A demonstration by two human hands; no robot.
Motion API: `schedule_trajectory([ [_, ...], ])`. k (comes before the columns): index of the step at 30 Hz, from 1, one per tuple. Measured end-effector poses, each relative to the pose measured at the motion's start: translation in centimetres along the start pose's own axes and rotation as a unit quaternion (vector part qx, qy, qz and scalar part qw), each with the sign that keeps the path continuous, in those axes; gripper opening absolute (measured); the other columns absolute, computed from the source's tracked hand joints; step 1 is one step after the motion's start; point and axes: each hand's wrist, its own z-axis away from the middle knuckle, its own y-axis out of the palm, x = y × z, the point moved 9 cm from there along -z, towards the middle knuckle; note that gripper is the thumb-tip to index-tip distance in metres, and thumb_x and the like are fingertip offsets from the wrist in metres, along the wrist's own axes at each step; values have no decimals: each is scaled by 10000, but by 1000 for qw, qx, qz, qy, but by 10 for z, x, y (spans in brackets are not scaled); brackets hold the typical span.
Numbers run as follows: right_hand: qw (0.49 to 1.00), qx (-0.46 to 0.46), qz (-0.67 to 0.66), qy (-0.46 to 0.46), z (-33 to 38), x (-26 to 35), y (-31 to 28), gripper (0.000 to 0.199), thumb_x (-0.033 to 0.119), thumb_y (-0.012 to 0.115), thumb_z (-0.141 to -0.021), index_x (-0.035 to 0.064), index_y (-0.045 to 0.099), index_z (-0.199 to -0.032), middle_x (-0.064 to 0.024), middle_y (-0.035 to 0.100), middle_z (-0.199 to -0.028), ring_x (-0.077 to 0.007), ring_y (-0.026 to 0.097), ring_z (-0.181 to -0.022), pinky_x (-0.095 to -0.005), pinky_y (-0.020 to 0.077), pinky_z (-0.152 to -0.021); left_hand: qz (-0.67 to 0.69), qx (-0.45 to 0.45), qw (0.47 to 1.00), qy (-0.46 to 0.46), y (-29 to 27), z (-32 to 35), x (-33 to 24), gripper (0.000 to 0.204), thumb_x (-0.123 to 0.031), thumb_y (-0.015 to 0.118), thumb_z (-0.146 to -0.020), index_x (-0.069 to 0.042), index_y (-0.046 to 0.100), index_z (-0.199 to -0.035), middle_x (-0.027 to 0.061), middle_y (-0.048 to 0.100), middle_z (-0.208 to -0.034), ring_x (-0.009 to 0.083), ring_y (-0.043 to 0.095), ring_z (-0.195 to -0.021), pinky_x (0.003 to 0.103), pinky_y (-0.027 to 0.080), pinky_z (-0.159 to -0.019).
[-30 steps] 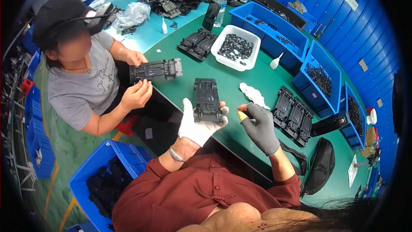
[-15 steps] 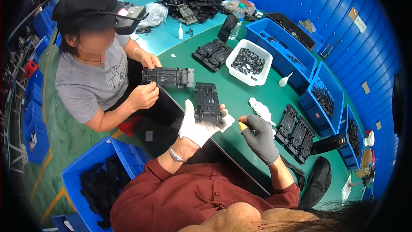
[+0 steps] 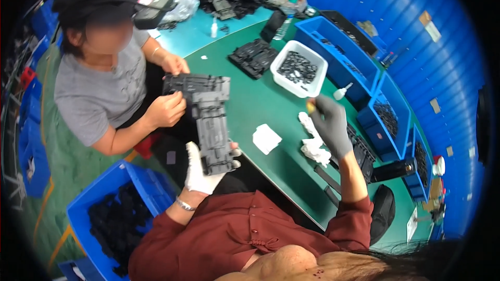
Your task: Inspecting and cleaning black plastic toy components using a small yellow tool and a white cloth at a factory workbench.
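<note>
On the green table [image 3: 239,109], a pale patch, perhaps a cloth or sheet [image 3: 266,139], now shows whole near the near edge, since the left hand has shifted left and uncovered it. The far-left co-worker [image 3: 99,99] holds a second black part [image 3: 205,84] much as before. The white tray [image 3: 291,87] of small pieces sits farther off. The black moulded part [image 3: 212,132] is above the near table edge, in the left hand [image 3: 202,174]: white-gloved, thumb along the left side, fingers wrapped round the right. Its far end now overlaps the co-worker's part in view; whether they touch I cannot tell. The right hand [image 3: 330,122], grey-gloved, has moved farther out, just short of the tray, fingers partly curled; any hold is hidden. The left hand alone seems to carry the part, with the right freed for reaching.
</note>
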Motion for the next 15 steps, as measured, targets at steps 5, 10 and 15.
schedule_trajectory([
  [5, 989, 49, 86, 105, -83, -109, 23, 189, 144, 695, -895, 65, 809, -1023, -210, 788, -940, -408, 774, -922, -503, 589, -833, -14, 11, 1000, 6, 1, 0, 3, 973, -827, 381, -1060, -8, 552, -1556, 278, 701, -1369, 452, 715, -1222, 581, 604, -1017],
  [10, 967, 136, 192, 94, -123, -175, 100, 205, 200, 675, -903, 85, 831, -969, -210, 794, -970, -426, 766, -927, -540, 594, -861, -24, -11, 1000, 4, 2, -9, 16, 985, -841, 375, -1054, 5, 584, -1512, 259, 712, -1316, 423, 722, -1167, 577, 609, -1010],
  [15, 936, 195, 276, 98, -132, -207, 147, 206, 205, 709, -879, 64, 840, -951, -244, 798, -961, -420, 785, -917, -530, 609, -881, -47, -32, 998, -18, -6, -17, 21, 1082, -884, 319, -1028, 66, 628, -1443, 254, 720, -1310, 405, 722, -1171, 562, 598, -1037],
])
